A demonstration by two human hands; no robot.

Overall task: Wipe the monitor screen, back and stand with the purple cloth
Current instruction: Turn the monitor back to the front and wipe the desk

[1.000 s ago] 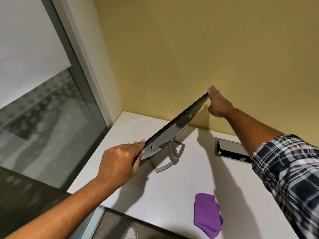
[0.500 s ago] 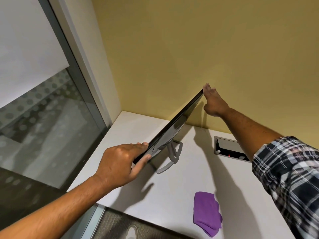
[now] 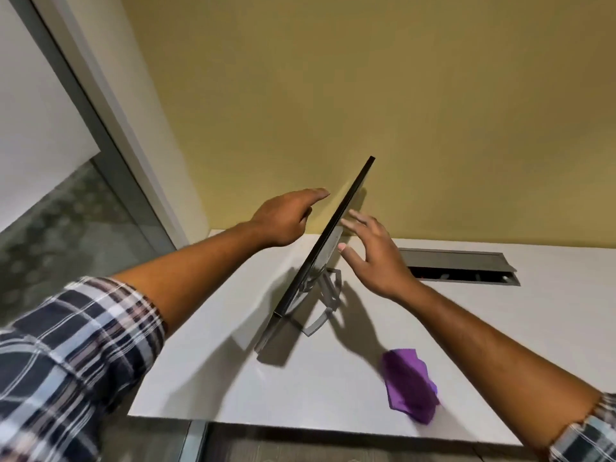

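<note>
Standing edge-on, thin black monitor (image 3: 328,243); both hands' grip released, purple cloth (image 3: 410,385) crumpled.

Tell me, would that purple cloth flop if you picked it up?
Probably yes. The purple cloth lies crumpled in soft folds on the white desk, so it looks limp rather than stiff. It seems thin and light, so it would likely droop from the fingers. It is unlikely to roll or break.

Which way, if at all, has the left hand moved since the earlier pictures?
Yes. The left hand has let go of the monitor's near edge and moved up along it, away from the purple cloth and toward the yellow wall.
</note>
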